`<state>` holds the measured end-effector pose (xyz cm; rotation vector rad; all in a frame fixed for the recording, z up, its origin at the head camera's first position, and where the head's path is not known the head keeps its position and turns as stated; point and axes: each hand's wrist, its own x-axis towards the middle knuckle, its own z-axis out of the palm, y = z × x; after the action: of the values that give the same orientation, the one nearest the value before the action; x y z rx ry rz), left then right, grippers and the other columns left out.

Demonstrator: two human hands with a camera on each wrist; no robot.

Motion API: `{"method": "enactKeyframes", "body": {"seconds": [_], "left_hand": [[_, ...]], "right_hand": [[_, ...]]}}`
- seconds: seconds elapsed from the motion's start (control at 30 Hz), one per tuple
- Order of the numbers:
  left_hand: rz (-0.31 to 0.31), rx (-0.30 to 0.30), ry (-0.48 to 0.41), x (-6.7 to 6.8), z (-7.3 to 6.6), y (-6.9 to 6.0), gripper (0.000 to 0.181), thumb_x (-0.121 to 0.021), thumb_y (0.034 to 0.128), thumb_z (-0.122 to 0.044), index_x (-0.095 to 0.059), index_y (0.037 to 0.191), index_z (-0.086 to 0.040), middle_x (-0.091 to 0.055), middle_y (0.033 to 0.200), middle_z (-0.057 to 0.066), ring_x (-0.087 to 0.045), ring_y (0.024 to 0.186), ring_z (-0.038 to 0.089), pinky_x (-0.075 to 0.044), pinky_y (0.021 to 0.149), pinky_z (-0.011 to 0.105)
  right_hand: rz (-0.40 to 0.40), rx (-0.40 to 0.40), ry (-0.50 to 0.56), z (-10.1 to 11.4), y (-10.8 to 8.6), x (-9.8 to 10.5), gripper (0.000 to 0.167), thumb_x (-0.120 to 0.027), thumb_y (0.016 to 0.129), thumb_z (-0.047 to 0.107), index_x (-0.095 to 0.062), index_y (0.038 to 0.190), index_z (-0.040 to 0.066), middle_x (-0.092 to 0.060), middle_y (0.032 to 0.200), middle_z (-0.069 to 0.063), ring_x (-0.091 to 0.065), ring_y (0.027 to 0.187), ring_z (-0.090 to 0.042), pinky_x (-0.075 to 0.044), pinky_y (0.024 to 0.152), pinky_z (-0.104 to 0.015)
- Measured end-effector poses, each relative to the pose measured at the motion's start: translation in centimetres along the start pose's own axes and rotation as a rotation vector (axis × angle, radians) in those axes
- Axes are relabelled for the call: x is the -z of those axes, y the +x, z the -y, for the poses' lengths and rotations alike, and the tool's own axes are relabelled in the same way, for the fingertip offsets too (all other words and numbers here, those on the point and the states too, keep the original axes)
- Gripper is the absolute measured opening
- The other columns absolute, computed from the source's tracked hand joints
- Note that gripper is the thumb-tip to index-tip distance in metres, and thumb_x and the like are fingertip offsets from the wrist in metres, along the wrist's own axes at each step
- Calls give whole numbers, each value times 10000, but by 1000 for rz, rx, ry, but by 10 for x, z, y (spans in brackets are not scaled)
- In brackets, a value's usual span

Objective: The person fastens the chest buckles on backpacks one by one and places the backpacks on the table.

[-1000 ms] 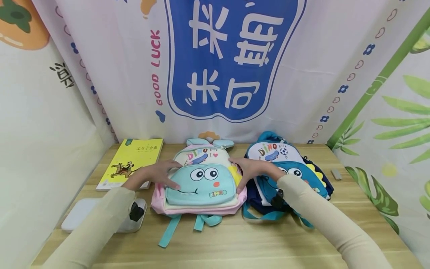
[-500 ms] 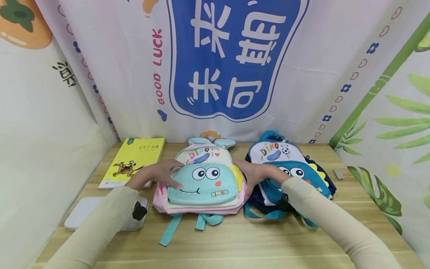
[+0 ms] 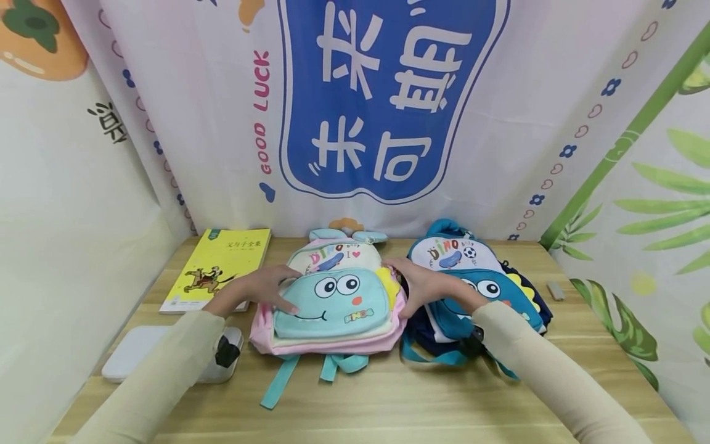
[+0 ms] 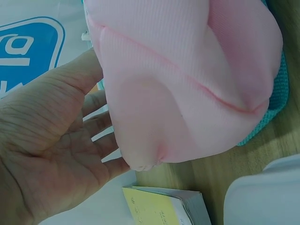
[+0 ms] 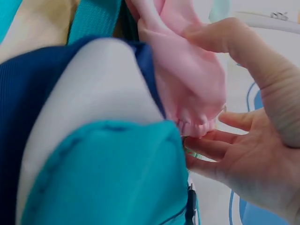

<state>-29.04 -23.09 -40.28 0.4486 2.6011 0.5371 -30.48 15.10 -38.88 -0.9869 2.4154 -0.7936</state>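
Note:
A pink and mint children's backpack (image 3: 333, 302) with a dinosaur face lies front up, between my two hands. My left hand (image 3: 263, 287) rests at its left side, thumb along the mint front pocket. In the left wrist view, the fingers (image 4: 101, 126) are spread and fairly straight beside the pink side fabric (image 4: 159, 98). At the other side is my right hand (image 3: 418, 283). Its thumb touches the pink elastic side pocket (image 5: 187, 79), and its fingers (image 5: 206, 147) reach the gathered rim. A blue dinosaur backpack (image 3: 488, 296) lies under and beside the right forearm.
A yellow book (image 3: 222, 259) lies back left on the wooden table (image 3: 388, 401). In front of it sits a white flat case (image 3: 133, 354), partly behind the left sleeve. A small grey object (image 3: 556, 290) is at the right. Printed cloth (image 3: 471, 209) hangs behind the table.
My right hand's thumb has shifted off the front pocket's edge onto the pink side, and the side fabric there bulges outward more. My left hand stays in about the same place.

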Motion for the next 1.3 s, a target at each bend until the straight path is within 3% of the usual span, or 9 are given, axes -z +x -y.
{"method": "enactKeyframes", "body": {"seconds": [0.2, 0.47, 0.77, 0.93, 1.1, 1.3], "left_hand": [[3, -21, -20, 0, 2, 0, 1010, -857, 752, -551, -428, 1542, -92, -408, 1586, 204, -359, 1470, 445, -317, 1171, 639], [-3, -22, -69, -1, 4, 3, 1036, -864, 744, -548, -394, 1569, -134, -371, 1610, 220, -343, 1477, 469, -317, 1170, 639], [-4, -34, -93, 1, 3, 2, 1025, -896, 719, -507, -427, 1548, -128, -404, 1585, 218, -379, 1450, 472, -342, 1149, 646], [2, -44, -79, 3, 4, 3, 978, -895, 740, -469, -442, 1539, -132, -425, 1571, 213, -393, 1439, 472, -354, 1142, 644], [10, -45, -107, 4, 3, 3, 962, -898, 747, -441, -439, 1545, -161, -447, 1557, 203, -390, 1434, 486, -349, 1133, 666], [-16, -58, -107, 2, 2, 4, 927, -902, 749, -418, -460, 1537, -211, -538, 1460, 190, -450, 1379, 474, -370, 1110, 671]], "right_hand": [[-73, 10, 235, 0, -6, -1, 1063, -880, 735, 163, -236, 1568, 18, -371, 1536, -177, -423, 1385, -372, -393, 1168, -530], [-184, -4, 397, 4, -9, -5, 1025, -838, 742, 171, -256, 1579, 65, -335, 1604, -127, -373, 1465, -371, -337, 1201, -535], [-215, -7, 656, 6, -6, -15, 940, -770, 798, 61, -236, 1570, 28, -299, 1621, -179, -337, 1502, -362, -301, 1214, -485], [-217, -94, 726, 8, -6, -18, 960, -760, 847, 97, -175, 1603, 4, -266, 1657, -181, -303, 1522, -348, -281, 1230, -471], [-259, -178, 711, 13, -8, -19, 959, -762, 874, 129, -165, 1613, -4, -250, 1676, -180, -289, 1540, -339, -285, 1225, -477], [-269, -336, 719, 19, -8, -23, 911, -748, 906, 253, -222, 1601, -11, -458, 1555, -228, -537, 1379, -319, -477, 1100, -443]]}}
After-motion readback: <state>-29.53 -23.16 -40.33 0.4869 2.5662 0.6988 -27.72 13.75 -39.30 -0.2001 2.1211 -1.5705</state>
